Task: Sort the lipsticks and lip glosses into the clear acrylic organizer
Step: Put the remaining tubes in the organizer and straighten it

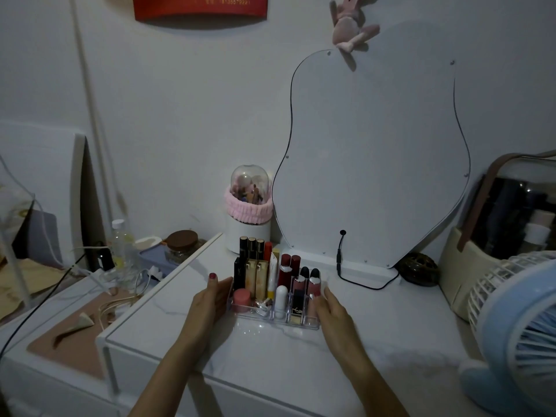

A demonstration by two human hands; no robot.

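Organizer (301,325) w/ lipsticks (284,273), left hand (210,299) flat on side, right hand (332,308) fingers straight, tips hidden behind wall

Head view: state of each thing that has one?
Organizer: upright on the white table, full of lipsticks.
Left hand: flat against the organizer's left side.
Right hand: flat against its right side.
Brush holder: dome lid on.
Jar: lid on.
Fan: spinning or not, unclear.

White tabletop (376,326) carries acrylic organizer (272,319), blue fan (517,320), brush canister (248,224).
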